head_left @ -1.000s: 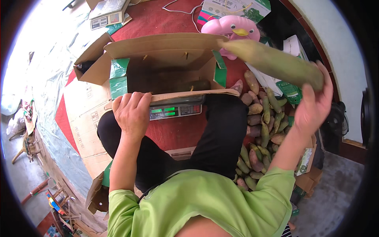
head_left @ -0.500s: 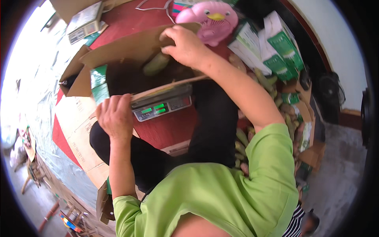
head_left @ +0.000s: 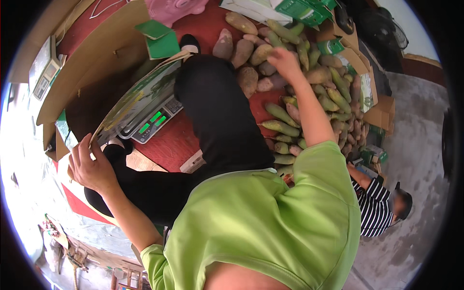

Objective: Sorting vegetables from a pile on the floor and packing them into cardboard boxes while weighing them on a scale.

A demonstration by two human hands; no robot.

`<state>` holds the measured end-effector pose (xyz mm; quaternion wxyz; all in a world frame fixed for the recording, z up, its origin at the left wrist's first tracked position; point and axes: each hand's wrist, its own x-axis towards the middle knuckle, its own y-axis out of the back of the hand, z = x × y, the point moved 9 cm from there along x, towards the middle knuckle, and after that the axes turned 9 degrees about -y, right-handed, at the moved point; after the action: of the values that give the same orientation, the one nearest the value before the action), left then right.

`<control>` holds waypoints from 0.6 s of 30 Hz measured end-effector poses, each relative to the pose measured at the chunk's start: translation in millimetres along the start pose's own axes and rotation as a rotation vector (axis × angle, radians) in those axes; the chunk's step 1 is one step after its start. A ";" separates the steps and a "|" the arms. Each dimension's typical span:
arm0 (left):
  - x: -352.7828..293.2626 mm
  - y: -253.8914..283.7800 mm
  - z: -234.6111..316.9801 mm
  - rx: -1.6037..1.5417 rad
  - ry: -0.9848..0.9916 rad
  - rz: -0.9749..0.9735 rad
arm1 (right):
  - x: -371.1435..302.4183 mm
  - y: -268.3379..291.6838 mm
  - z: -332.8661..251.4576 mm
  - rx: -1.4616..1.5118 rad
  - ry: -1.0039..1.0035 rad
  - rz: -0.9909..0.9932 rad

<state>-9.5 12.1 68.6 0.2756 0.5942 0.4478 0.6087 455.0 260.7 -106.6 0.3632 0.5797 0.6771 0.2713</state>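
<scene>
Right grip [head_left: 286,64] has swung from the carton [head_left: 113,43] to the heap of tubers [head_left: 340,92] at right, fingers partly curled; cannot tell whether it holds one. Left grip [head_left: 93,168] closed on the carton's near edge. Scale [head_left: 157,122], display lit green, juts out beside the carton.

Red covering [head_left: 166,152] spread over the floor in front of me
On it I have the grey scale [head_left: 157,121] with lit green displays, my black shoe [head_left: 190,44], and to my right a broad heap of green and brownish-red root vegetables [head_left: 338,99], the nearer ones lying loose. Past them sit a pink plastic thing [head_left: 178,8] and a green-and-white carton [head_left: 256,10]; further right shows grey concrete floor [head_left: 413,130].
</scene>
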 end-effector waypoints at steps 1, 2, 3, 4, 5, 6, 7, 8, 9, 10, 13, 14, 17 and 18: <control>-0.3 1.9 -0.1 0.020 -0.003 0.014 | -13.5 -8.5 33.7 -0.059 -0.060 -0.019; -0.8 4.3 -1.1 0.043 -0.006 0.028 | -28.7 -20.4 64.1 -0.118 -0.126 -0.064; -2.6 4.2 -4.0 0.065 -0.006 0.020 | -43.3 -31.2 95.2 -0.180 -0.191 -0.107; -2.4 0.5 -2.5 0.050 -0.017 0.019 | -58.9 -41.8 138.2 -0.245 -0.232 -0.138; -1.9 -0.2 -2.1 0.043 -0.020 0.042 | -73.9 -55.4 177.1 -0.306 -0.269 -0.173; -2.2 0.9 -2.8 0.046 -0.018 0.063 | -90.6 -66.9 209.5 -0.300 -0.388 -0.200; -1.9 0.9 -1.7 0.066 -0.021 0.055 | -110.3 -74.1 226.0 -0.289 -0.507 -0.229; -1.2 0.4 -0.7 0.072 -0.028 0.052 | -121.5 -79.9 231.6 -0.281 -0.510 -0.234; -1.3 3.3 -0.5 0.078 -0.038 0.069 | -130.9 -84.4 228.8 -0.436 -0.495 -0.248; -0.2 4.7 1.0 0.082 -0.047 0.089 | -136.7 -87.6 230.3 -0.593 -0.474 -0.257; -1.7 -0.3 -2.1 0.077 -0.022 0.059 | -148.0 -93.3 247.1 -0.532 -0.601 -0.222; -2.5 -2.2 -2.9 0.074 0.001 0.035 | -146.3 -98.1 245.2 -0.525 -0.582 -0.228; 0.4 4.1 2.2 0.098 -0.004 0.059 | -128.0 -110.6 218.2 -0.706 -0.466 -0.350; 1.7 4.7 5.7 0.085 -0.022 0.059 | -122.8 -113.4 207.6 -0.768 -0.424 -0.391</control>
<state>-3.3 12.7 72.9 0.2371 0.6248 0.4525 0.5904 563.5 108.5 -296.6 0.7255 0.3081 0.5351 0.3041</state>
